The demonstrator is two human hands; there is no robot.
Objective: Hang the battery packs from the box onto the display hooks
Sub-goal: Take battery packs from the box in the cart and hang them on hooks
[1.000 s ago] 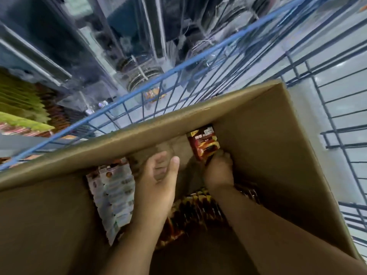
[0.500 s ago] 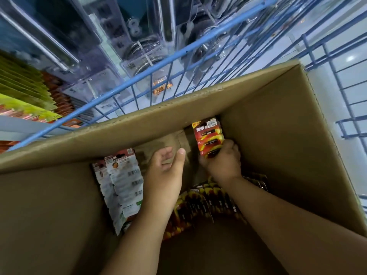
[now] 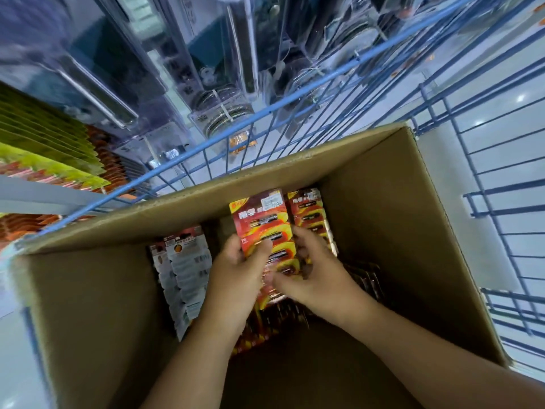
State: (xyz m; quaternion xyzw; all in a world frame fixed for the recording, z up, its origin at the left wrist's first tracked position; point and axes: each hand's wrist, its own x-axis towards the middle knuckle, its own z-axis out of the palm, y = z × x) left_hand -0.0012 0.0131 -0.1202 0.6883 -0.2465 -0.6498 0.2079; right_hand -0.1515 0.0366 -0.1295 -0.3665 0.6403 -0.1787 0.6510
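Your left hand [image 3: 236, 270] pinches the red battery pack [image 3: 265, 231] at its lower left edge, thumb across the front; your right hand [image 3: 312, 273] curls around its right side. It's still down inside the cardboard box [image 3: 413, 231], above the other packs. Stiff card, probably bottom-heavy, so keep the top hang-hole clear

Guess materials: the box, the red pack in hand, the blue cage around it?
Box: matte brown corrugated cardboard, by its thick raw rim. Red battery pack: glossy printed card, probably under clear plastic blisters. Blue cage: thin painted metal wire, likely steel.
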